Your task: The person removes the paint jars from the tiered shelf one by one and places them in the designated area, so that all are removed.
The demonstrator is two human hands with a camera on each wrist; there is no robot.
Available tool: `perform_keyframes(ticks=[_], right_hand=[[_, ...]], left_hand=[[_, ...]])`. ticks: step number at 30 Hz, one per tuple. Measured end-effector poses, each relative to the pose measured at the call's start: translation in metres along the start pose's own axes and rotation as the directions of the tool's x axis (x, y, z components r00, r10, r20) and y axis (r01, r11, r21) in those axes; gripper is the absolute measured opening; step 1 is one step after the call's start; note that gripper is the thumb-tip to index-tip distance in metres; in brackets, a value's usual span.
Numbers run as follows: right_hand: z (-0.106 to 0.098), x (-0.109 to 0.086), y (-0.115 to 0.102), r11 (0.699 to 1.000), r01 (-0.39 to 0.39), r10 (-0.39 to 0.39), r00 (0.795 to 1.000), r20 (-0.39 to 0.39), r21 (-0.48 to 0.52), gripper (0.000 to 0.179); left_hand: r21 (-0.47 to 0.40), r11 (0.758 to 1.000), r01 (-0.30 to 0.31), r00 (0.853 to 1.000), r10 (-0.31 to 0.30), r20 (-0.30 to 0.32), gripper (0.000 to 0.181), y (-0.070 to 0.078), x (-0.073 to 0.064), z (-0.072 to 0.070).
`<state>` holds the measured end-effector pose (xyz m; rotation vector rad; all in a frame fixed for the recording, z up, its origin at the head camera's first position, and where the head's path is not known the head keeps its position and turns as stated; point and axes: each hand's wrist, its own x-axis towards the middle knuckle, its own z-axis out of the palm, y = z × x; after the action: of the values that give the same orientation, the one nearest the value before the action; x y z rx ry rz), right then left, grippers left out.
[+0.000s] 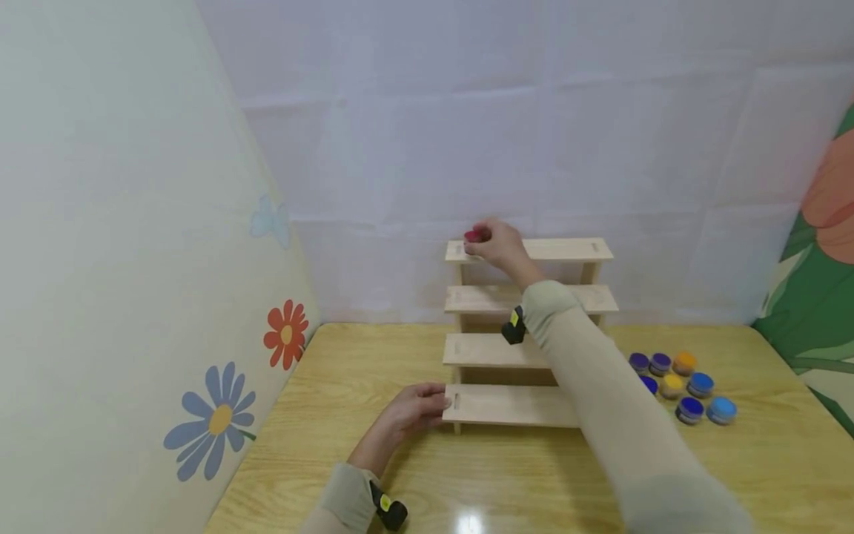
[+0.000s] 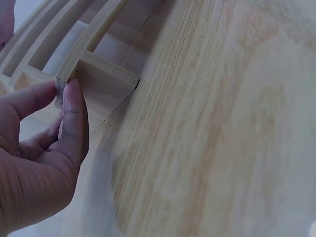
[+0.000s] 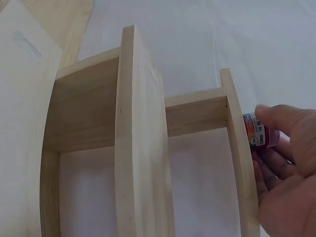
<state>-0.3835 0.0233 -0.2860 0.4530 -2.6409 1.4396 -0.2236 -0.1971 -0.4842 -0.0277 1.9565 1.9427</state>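
Note:
A small red-lidded paint jar (image 1: 472,237) is between the thumb and fingers of my right hand (image 1: 503,251), at the left end of the wooden tiered rack's top shelf (image 1: 560,248). In the right wrist view, the jar (image 3: 255,130) has a colourful label and its base meets the shelf board. Down at the lowest shelf (image 1: 510,406), my left hand (image 1: 408,411) grips the board's left end. The left wrist view shows thumb and fingers of the left hand (image 2: 47,148) pinching that board's corner (image 2: 66,74). My right forearm hides the rack's lower right part.
Several paint jars with purple, orange, yellow and blue lids, such as a light blue one (image 1: 722,410), stand on the wooden table (image 1: 427,482) right of the rack. A white cloth (image 1: 414,148) hangs behind. A flower-painted wall (image 1: 167,259) borders the left side.

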Motion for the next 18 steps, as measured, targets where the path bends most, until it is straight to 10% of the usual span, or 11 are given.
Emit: perform_keyframes(ticks=[18], right_hand=[[-0.049,-0.037,0.018,0.997,0.022,-0.021,1.000,-0.015,0.070,0.051]], left_hand=[[0.023,1.000,-0.002,1.000,0.002,0.002,0.054,0.003,0.005,0.007]])
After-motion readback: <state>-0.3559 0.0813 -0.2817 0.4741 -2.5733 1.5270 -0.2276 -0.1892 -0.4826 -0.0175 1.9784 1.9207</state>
